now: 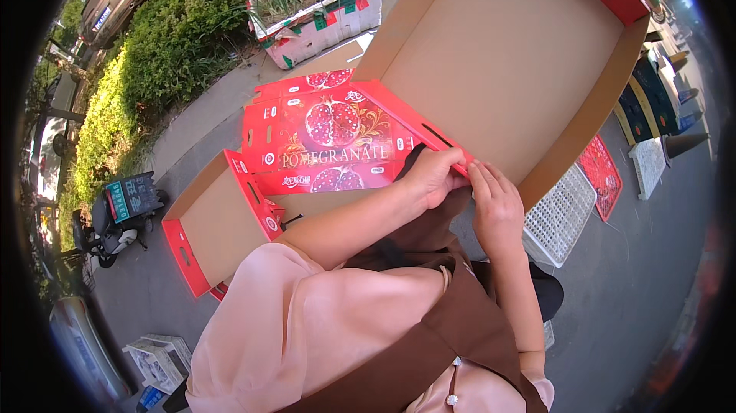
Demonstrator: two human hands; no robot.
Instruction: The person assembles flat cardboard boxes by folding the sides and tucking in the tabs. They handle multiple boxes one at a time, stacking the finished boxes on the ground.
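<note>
2 hands on it | my left hand (433,175) and right hand (494,202) pinch red carton flap (414,125) | flat pomegranate cartons (322,141) beside | white crate (560,217) underneath

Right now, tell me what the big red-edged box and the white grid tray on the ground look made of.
Big red-edged box: seemingly cardboard, with a plain matte brown inside and glossy red printed outside, creased at the folds. White grid tray: probably moulded plastic, judging by its uniform lattice.

Both hands, the left hand (433,175) and the right hand (497,202), meet at the near edge of the open carton (506,52); a smaller open box (218,221) lies left, a mesh crate (560,217) right, on the pavement (636,283).
</note>
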